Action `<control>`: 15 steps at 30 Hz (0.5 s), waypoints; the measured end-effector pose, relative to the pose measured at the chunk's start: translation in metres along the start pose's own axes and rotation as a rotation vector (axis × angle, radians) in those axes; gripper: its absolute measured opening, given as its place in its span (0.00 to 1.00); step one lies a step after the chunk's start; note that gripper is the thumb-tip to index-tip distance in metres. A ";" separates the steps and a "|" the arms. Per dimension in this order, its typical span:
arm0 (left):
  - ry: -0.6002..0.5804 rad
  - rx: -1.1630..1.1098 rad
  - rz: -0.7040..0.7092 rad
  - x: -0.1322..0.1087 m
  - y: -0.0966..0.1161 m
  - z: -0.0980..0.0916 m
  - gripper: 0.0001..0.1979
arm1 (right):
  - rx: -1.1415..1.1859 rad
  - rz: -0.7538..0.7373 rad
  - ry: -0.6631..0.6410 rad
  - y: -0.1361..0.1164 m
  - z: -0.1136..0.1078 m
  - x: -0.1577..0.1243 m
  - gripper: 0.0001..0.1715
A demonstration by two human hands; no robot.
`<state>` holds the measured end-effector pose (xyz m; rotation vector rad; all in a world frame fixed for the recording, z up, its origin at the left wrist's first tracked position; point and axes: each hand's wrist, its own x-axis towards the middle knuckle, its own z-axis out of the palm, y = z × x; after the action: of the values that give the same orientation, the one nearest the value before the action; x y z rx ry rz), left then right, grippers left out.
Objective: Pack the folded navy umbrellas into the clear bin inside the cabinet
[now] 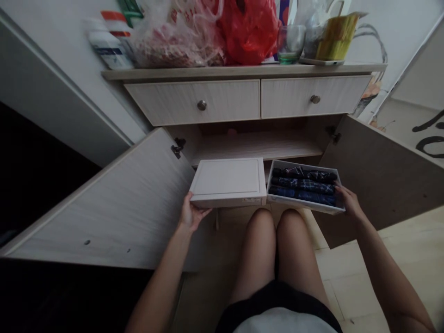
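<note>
My left hand point(193, 214) grips the near left corner of a flat white box point(227, 178), thumb on its side and fingers underneath. In my right hand point(348, 201) is the right end of an open storage box point(305, 204) with pale walls. Several folded umbrellas point(303, 185), dark with plaid patterns, lie side by side in it. Both boxes are held almost level, side by side with a narrow gap, in front of the open cabinet point(260, 144). The fingers beneath each box are partly hidden.
Two cabinet doors, left point(104, 199) and right point(378, 180), stand swung open on either side. Above are two closed drawers point(229, 101). The cabinet top holds a red plastic bag point(248, 32), a clear bag point(176, 41), bottles point(109, 48) and a glass point(290, 44).
</note>
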<state>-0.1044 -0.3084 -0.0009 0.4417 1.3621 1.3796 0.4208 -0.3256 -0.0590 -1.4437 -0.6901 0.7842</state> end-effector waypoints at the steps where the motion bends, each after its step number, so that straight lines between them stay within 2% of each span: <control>1: 0.005 -0.005 -0.004 -0.002 -0.002 0.001 0.24 | -0.004 -0.003 -0.009 -0.002 0.003 0.002 0.25; 8: -0.021 -0.025 0.001 -0.015 -0.013 0.004 0.24 | -0.046 0.014 -0.142 -0.016 0.013 0.015 0.28; 15: -0.031 -0.050 -0.035 -0.033 -0.031 0.014 0.25 | -0.046 0.053 -0.228 -0.022 0.032 0.012 0.25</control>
<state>-0.0683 -0.3374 -0.0106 0.4031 1.3012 1.3698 0.4033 -0.2963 -0.0365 -1.4318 -0.8502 0.9907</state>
